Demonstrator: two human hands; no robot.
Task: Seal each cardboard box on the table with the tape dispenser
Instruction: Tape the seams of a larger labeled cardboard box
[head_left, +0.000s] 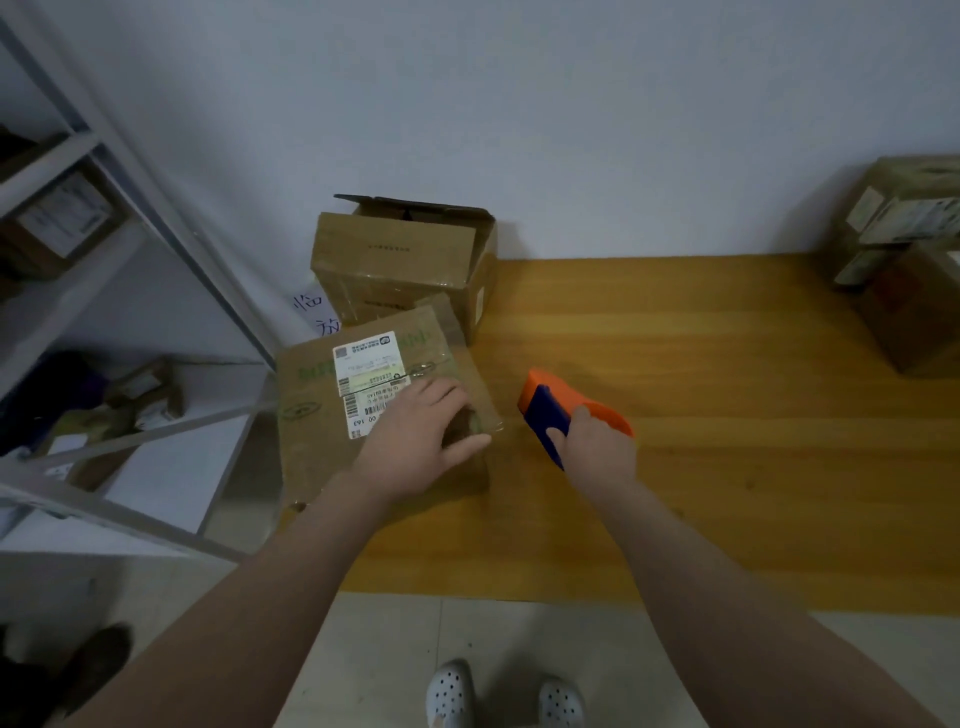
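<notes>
Two hands over the table's (675, 364) left end. Left hand (415, 436) open, palm flat on the near cardboard box (322, 447) by the left edge, fingers spread at its right rim. Right hand (597, 447) just beside, closed around the orange-and-blue tape dispenser (550, 410), close off the box's right side. Open-flapped box (405, 260) behind, at the far left corner; more boxes (904, 270) at the far right.

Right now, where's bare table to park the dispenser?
Bare wooden table runs right of the orange-and-blue tape dispenser, up to the stacked cardboard boxes. Crowded left: labelled closed box, open-flapped box.
</notes>
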